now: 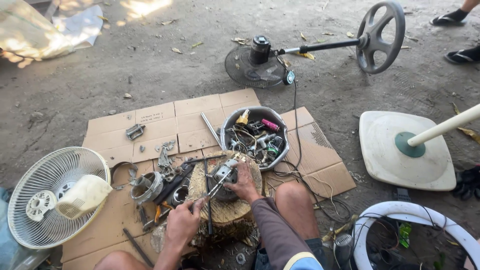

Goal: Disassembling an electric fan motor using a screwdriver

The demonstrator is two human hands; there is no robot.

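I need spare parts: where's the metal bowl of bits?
The metal bowl sits centre frame on the cardboard, just beyond the wooden stump and right hand.

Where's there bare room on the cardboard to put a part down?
The cardboard is bare along its far edge, between the small metal bracket and the metal bowl, and right of the bowl beside the cable. It is crowded around the wooden stump, where both hands work among loose parts.
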